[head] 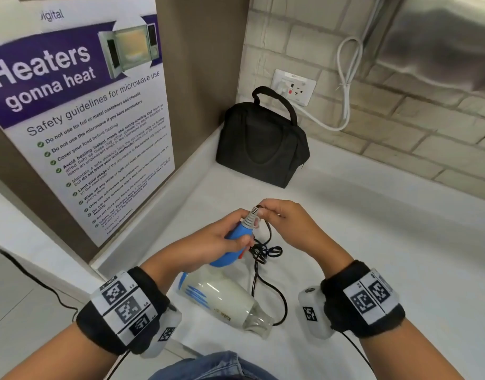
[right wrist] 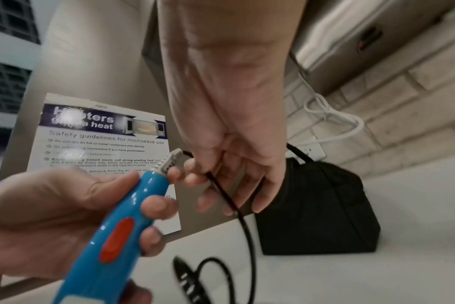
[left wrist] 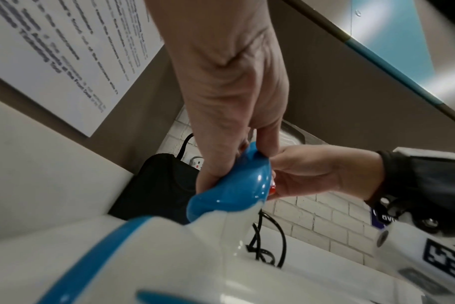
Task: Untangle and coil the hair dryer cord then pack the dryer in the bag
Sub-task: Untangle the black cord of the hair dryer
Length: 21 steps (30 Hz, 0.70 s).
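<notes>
At the bottom centre of the head view, a person at a white counter (head: 373, 242) holds a hair dryer (head: 222, 300) with its cream barrel pointing toward the lower right of the frame, just above the surface. The left hand (head: 208, 242) is wrapped around the dryer's blue handle (head: 237, 237), fingers curled tight on it, the red switch (right wrist: 117, 239) facing out in the right wrist view. Just above, at mid-frame, the right hand (head: 290, 223) pinches the black cord (head: 266, 253) between thumb and fingertips where it leaves the grey strain relief (head: 251, 216) at the handle's end. Below that pinch the cord hangs in a snarl of small loops at centre frame, then trails in a wide curve down beside the barrel's nozzle; the plug (right wrist: 187, 281) lies blurred on the counter in the right wrist view. Farther back, in the upper centre, the black bag (head: 263, 146) stands in the corner, apparently closed, under a wall socket (head: 294, 87) with a white cable (head: 345, 86). A microwave safety poster (head: 79, 105) fills the upper left. Judging by the knot, untangling has barely begun; coiling, opening the bag and packing all remain.
</notes>
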{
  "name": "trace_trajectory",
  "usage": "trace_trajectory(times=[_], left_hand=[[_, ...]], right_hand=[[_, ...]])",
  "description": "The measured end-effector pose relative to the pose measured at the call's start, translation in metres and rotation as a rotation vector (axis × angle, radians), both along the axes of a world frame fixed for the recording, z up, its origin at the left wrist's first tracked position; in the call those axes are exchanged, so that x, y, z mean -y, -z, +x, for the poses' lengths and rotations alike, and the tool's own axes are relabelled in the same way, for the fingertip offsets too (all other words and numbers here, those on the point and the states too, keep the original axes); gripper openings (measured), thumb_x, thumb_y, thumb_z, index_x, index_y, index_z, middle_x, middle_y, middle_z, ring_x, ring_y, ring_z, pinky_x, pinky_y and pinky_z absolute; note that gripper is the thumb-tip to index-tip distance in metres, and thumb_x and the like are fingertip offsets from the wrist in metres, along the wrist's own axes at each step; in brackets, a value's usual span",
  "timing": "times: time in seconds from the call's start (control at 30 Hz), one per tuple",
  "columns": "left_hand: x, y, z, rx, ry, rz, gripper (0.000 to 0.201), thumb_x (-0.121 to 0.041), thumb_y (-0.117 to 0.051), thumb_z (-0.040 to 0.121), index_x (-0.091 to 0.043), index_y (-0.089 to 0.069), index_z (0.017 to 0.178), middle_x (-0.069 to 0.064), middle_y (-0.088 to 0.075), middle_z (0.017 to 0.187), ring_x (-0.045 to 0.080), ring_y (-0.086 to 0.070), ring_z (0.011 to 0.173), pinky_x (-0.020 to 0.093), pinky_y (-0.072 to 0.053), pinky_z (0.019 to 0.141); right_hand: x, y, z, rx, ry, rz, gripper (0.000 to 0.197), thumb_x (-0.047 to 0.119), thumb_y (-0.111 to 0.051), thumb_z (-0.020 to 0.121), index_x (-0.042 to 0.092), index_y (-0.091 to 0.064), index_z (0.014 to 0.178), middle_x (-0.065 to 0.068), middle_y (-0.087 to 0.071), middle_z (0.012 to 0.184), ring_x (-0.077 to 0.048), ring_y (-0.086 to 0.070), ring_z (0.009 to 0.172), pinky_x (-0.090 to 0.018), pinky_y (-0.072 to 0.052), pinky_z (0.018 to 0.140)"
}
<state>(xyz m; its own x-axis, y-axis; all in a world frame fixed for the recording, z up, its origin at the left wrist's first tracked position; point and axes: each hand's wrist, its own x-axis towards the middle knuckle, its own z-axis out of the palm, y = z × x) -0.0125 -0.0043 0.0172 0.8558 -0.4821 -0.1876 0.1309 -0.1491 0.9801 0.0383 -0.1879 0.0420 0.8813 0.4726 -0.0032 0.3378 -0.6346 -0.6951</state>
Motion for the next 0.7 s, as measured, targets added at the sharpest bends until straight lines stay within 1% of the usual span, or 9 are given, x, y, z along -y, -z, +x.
trace_trajectory(times=[0.07, 0.13, 0.17, 0.3, 0.37, 0.43, 0.53, 0.63, 0.7], left_hand=[[0.001, -0.001, 0.001, -0.015, -0.036, -0.034, 0.02, -0.017, -0.05, 0.096, -0.028, -0.05, 0.112, 0.001, -0.059, 0.089, 0.014, -0.056, 0.081, 0.03, -0.046, 0.082], [0.004, -0.004, 0.002, -0.026, -0.102, -0.071, 0.014, -0.03, -0.044, 0.097, -0.026, -0.051, 0.108, 0.003, -0.057, 0.084, 0.017, -0.055, 0.075, 0.029, -0.045, 0.075], [0.006, -0.006, 0.002, -0.038, -0.143, -0.088, 0.02, -0.037, -0.039, 0.097, -0.024, -0.053, 0.105, 0.005, -0.057, 0.082, 0.019, -0.054, 0.072, 0.029, -0.046, 0.071], [0.005, -0.009, 0.005, -0.104, -0.246, -0.153, 0.033, -0.045, -0.03, 0.098, -0.027, -0.057, 0.092, 0.007, -0.059, 0.08, 0.02, -0.056, 0.064, 0.035, -0.049, 0.067], [0.005, -0.009, 0.004, -0.115, -0.234, -0.153, 0.034, -0.048, -0.03, 0.095, -0.029, -0.058, 0.096, 0.005, -0.058, 0.08, 0.018, -0.056, 0.065, 0.033, -0.05, 0.067], [0.007, -0.008, 0.001, -0.108, -0.219, -0.107, 0.037, -0.051, -0.029, 0.094, -0.03, -0.06, 0.098, 0.0, -0.057, 0.079, 0.015, -0.054, 0.068, 0.031, -0.05, 0.069], [0.009, -0.008, 0.002, -0.085, -0.194, -0.088, 0.035, -0.048, -0.032, 0.096, -0.031, -0.062, 0.089, -0.001, -0.056, 0.077, 0.017, -0.052, 0.068, 0.034, -0.048, 0.071], [0.008, -0.006, 0.007, -0.108, -0.247, -0.134, 0.031, -0.042, -0.035, 0.098, -0.021, -0.057, 0.09, 0.005, -0.056, 0.078, 0.017, -0.053, 0.064, 0.034, -0.049, 0.065], [0.008, -0.002, 0.01, -0.131, -0.306, -0.14, 0.028, -0.039, -0.037, 0.098, -0.02, -0.057, 0.09, 0.005, -0.057, 0.079, 0.015, -0.056, 0.066, 0.035, -0.051, 0.064]], right_hand=[[-0.003, 0.003, 0.0, -0.108, 0.019, 0.13, 0.025, 0.021, -0.045, 0.098, 0.016, -0.064, 0.082, 0.006, -0.063, 0.075, -0.004, -0.057, 0.072, -0.02, -0.047, 0.075], [-0.006, 0.005, -0.001, -0.209, 0.035, 0.258, 0.027, 0.022, -0.044, 0.099, 0.017, -0.064, 0.081, -0.002, -0.059, 0.075, -0.006, -0.055, 0.068, -0.021, -0.05, 0.075], [-0.007, 0.005, -0.002, -0.229, 0.039, 0.286, 0.028, 0.023, -0.044, 0.099, 0.019, -0.064, 0.081, -0.004, -0.054, 0.074, -0.007, -0.051, 0.065, -0.022, -0.05, 0.072], [-0.004, 0.006, -0.003, -0.228, 0.064, 0.24, 0.03, 0.03, -0.045, 0.098, 0.028, -0.064, 0.074, -0.004, -0.047, 0.072, -0.008, -0.042, 0.06, -0.023, -0.043, 0.065], [-0.002, 0.007, -0.003, -0.224, 0.075, 0.229, 0.031, 0.03, -0.046, 0.097, 0.029, -0.064, 0.072, 0.001, -0.05, 0.072, -0.006, -0.042, 0.06, -0.023, -0.041, 0.066], [-0.001, 0.007, -0.002, -0.216, 0.068, 0.222, 0.031, 0.028, -0.046, 0.098, 0.029, -0.063, 0.072, 0.015, -0.052, 0.063, 0.0, -0.042, 0.056, -0.019, -0.038, 0.064], [-0.001, 0.007, 0.0, -0.176, 0.085, 0.173, 0.029, 0.027, -0.046, 0.098, 0.021, -0.065, 0.077, 0.023, -0.052, 0.053, 0.004, -0.045, 0.055, -0.017, -0.035, 0.062], [0.001, 0.012, 0.003, -0.113, 0.134, 0.096, 0.029, 0.03, -0.046, 0.098, 0.02, -0.064, 0.078, 0.013, -0.058, 0.071, -0.004, -0.05, 0.07, -0.024, -0.04, 0.07], [0.001, 0.016, 0.003, -0.097, 0.146, 0.081, 0.029, 0.03, -0.045, 0.098, 0.02, -0.065, 0.079, 0.01, -0.059, 0.076, -0.005, -0.052, 0.075, -0.021, -0.04, 0.07]])
